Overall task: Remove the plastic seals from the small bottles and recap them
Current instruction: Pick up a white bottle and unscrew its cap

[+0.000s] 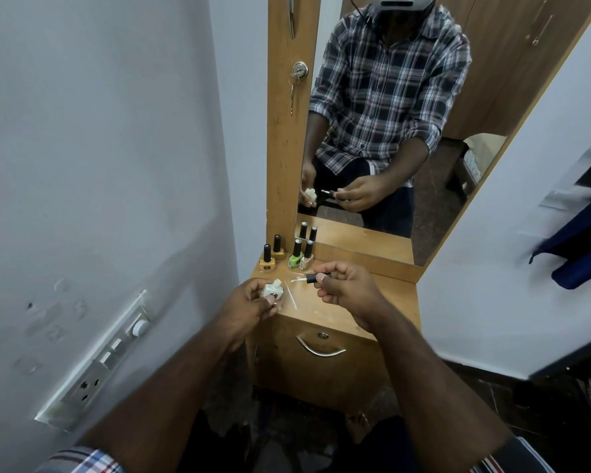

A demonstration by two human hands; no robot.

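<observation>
My left hand (253, 302) grips a small white bottle (273, 290) with its neck uncovered, tilted toward the right, above the front left corner of the wooden dresser top (338, 312). My right hand (347, 286) pinches the bottle's black cap (316, 277), held sideways with its white brush (297, 279) pointing left at the bottle. A short gap separates brush tip and bottle neck. A thin strip of clear plastic (290, 295) lies on the top between my hands.
Several capped small bottles stand at the back left of the dresser top: two yellow (268, 262), one green (296, 257), one beige (307, 259). A tall mirror (406, 148) rises behind them. A wall switchboard (96, 363) is at the left; a drawer handle (319, 349) is below.
</observation>
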